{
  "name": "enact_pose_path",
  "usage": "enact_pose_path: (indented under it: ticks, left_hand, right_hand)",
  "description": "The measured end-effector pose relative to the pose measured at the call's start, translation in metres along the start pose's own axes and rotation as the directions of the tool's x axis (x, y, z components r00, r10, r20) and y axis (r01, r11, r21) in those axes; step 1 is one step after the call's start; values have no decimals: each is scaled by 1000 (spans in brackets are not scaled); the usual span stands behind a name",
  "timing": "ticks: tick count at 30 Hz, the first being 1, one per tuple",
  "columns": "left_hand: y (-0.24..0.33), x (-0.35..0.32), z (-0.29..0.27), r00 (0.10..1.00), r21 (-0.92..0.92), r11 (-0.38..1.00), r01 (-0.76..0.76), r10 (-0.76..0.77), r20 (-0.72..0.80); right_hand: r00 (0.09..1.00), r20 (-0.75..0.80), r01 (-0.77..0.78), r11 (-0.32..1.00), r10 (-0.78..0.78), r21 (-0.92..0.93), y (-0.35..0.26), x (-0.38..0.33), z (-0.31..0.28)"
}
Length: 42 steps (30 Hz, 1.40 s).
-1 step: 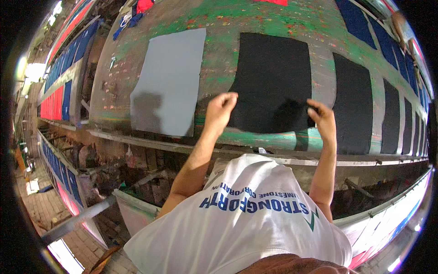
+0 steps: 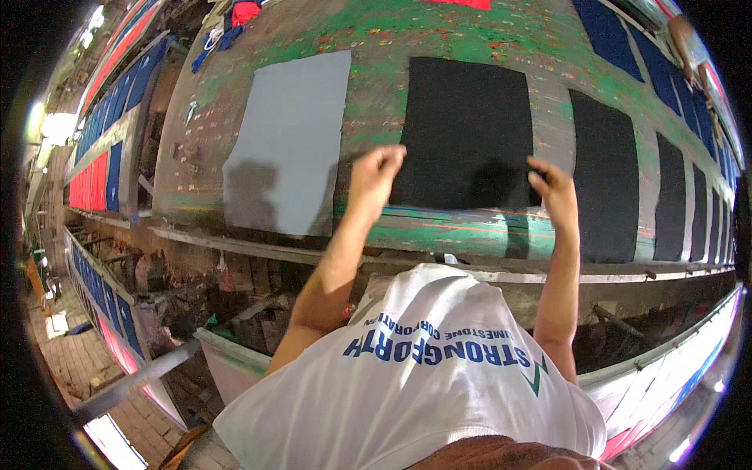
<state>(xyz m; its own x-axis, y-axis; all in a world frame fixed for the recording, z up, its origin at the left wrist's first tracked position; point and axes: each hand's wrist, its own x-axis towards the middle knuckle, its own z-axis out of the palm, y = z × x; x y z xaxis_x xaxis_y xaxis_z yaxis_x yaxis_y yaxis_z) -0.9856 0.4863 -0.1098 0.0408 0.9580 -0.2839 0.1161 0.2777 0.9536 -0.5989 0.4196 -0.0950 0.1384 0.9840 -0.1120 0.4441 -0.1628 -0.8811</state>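
Observation:
A black fabric panel (image 2: 466, 117) lies on the worn green-and-grey table in front of me. My left hand (image 2: 377, 176) is closed in a pinch at the panel's left edge, near its close corner. At the right edge, my right hand (image 2: 553, 190) has its thumb and forefinger curled on the cloth. Its other fingers are partly hidden. The panel's near edge runs between my two hands, with a shadow across it. Left of my left hand a light grey fabric panel (image 2: 294, 133) lies flat, apart from the black one.
More black panels (image 2: 603, 172) stretch in a row to the right. Dark blue panels (image 2: 611, 39) lie along the far right, near another person's arm (image 2: 693, 59). Red and blue cloth (image 2: 235, 19) sits at the far left. The table's near edge (image 2: 501, 276) crosses before my body.
Both hands have moved slightly away from me. The black panel's near edge has shifted farther from the table's front edge, baring more green surface. The grey panel stays in place.

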Motion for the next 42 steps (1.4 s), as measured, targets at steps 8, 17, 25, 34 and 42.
enact_pose_path:
  ticks: [8, 17, 25, 34, 42]
  left_hand:
    - [212, 204, -9, 903, -128, 898, -422, 428, 29]
    - [290, 217, -70, 762, -59, 762, -644, 647, 31]
    - [142, 124, -90, 820, 179, 810, -558, 571, -31]
    - [-7, 22, -79, 931, 435, 865, -249, 337, -137]
    - [-47, -8, -75, 942, 467, 859, -210, 306, -140]
  right_hand:
    - [899, -336, 343, 929, -282, 139, -129, 212, -62]
    - [831, -388, 532, 774, -399, 343, -208, 220, -84]
    - [938, -185, 307, 951, -294, 45, -117, 121, -1]
    - [995, 53, -98, 949, 86, 301, -23, -1, 61]
    - [992, 58, -119, 980, 112, 158, 0, -38, 70]
